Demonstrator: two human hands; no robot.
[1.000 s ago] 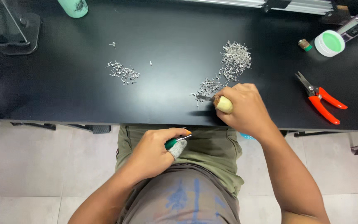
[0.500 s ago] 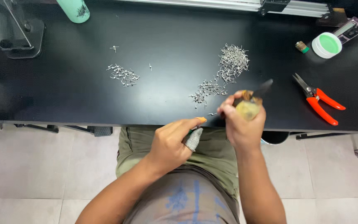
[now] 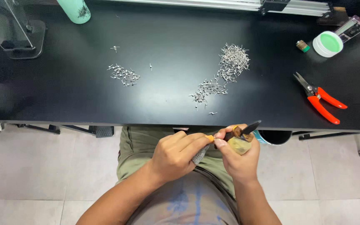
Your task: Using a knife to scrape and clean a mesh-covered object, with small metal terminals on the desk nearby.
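Both hands meet over my lap, just below the edge of the black table (image 3: 63, 100). My left hand (image 3: 176, 156) grips a small tool with a grey handle and an orange tip (image 3: 203, 146). My right hand (image 3: 238, 156) holds a yellowish-handled tool whose dark blade (image 3: 246, 128) sticks up to the right. The orange tip touches the right hand's fingers. On the table ahead lie a large heap of small metal pins (image 3: 232, 62) and a smaller heap of pins (image 3: 123, 76) to the left. What sits between my fingertips is too small to tell.
Red-handled snips (image 3: 319, 98) lie at the right of the table. A white round container with a green lid (image 3: 329, 43) and a small bottle (image 3: 301, 46) stand at the back right. A mint-green cup (image 3: 76, 9) and a clear stand (image 3: 15, 31) are at the back left.
My right hand came off the table's pin heap and drew back to my lap. My left hand rose to meet it, and the two tools came together.
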